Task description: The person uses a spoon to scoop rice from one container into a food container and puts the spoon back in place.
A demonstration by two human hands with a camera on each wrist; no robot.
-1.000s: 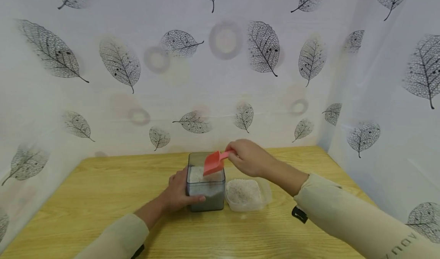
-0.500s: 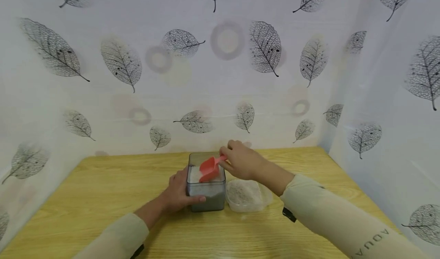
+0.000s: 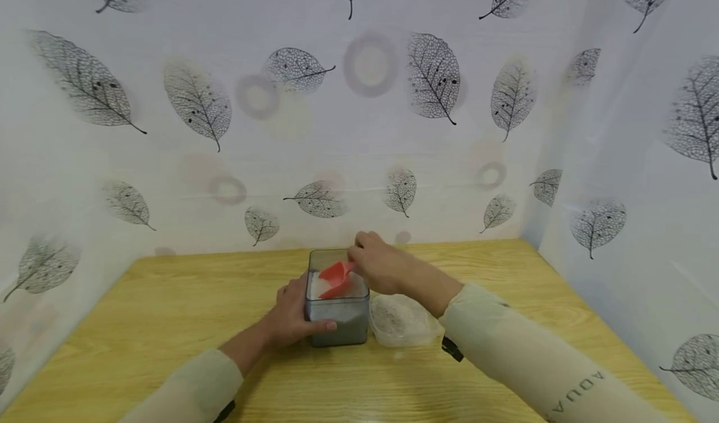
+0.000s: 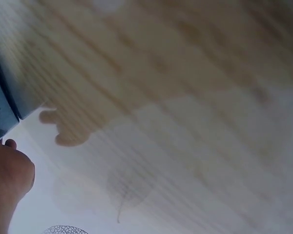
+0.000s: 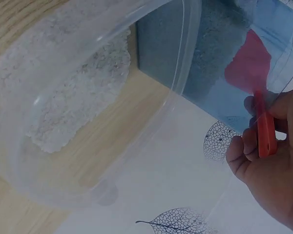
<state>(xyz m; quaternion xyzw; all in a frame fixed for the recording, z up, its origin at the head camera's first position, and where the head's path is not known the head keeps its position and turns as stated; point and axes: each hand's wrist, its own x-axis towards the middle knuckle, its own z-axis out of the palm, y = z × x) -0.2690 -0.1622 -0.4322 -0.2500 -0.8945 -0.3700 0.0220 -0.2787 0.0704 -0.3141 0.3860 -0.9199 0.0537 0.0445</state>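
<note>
Leaf-printed white sheeting walled the booth on three sides; a pale wood table (image 3: 168, 323) was underfoot of everything. On it stood a square clear container (image 3: 337, 314), part-filled with white grain. My left hand (image 3: 292, 317) was wrapped round its left side, thumb across the front face, gripping it. My right hand (image 3: 382, 267) pinched the handle of a red scoop (image 3: 335, 278), whose bowl was tilted down inside the container's open top, at the grain. Right-wrist view: scoop (image 5: 251, 68) seen through the container wall (image 5: 210, 58), fingers (image 5: 244, 156) curled about the handle. Just beside the container, on its right, sat a shallow clear tub (image 3: 401, 322) holding more grain, touching or nearly so; could not tell which.
</note>
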